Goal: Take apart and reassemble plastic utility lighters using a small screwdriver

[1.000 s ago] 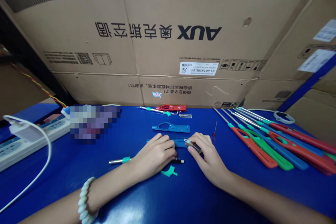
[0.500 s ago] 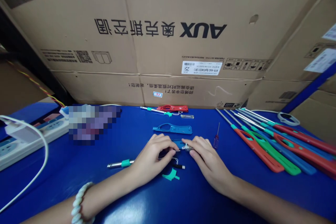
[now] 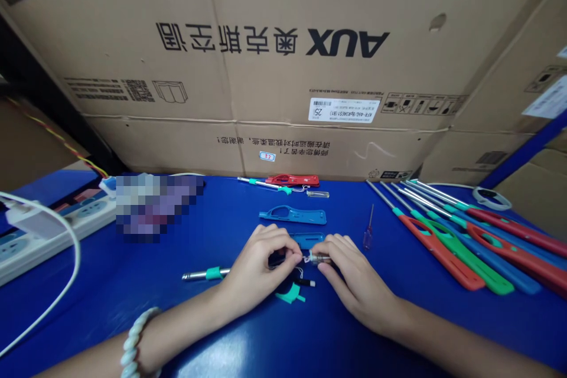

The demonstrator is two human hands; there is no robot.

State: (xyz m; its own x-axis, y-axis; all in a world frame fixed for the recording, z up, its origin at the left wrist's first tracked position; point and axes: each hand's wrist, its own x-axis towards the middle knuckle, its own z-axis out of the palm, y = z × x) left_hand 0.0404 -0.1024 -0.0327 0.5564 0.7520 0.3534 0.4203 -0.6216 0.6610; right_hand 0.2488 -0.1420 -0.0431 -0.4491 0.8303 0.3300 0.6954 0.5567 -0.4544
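My right hand (image 3: 352,274) grips a small clear lighter fuel tank (image 3: 318,258) with a pale valve end pointing left. My left hand (image 3: 266,257) is closed in a pinch beside that valve end; a thin white piece shows at its fingertips, too small to make out fully. Behind the hands lies a blue lighter handle half (image 3: 308,240), partly hidden. Another blue handle half (image 3: 295,215) lies farther back. Near my left hand are a metal lighter tube (image 3: 199,275) with a green collar, a black igniter (image 3: 306,283) with white wires, and a green trigger (image 3: 291,293).
At the back lie a red handle half (image 3: 295,180), a second tube and another clear tank (image 3: 318,194). A screwdriver (image 3: 368,233) and several long lighters (image 3: 443,254) are on the right. A power strip (image 3: 84,215) with cables stands left, before a cardboard box (image 3: 266,82).
The tank in my right hand has come slightly toward me, uncovering more of the blue handle half behind it. My left hand stays pinched beside it. The view has tilted slightly.
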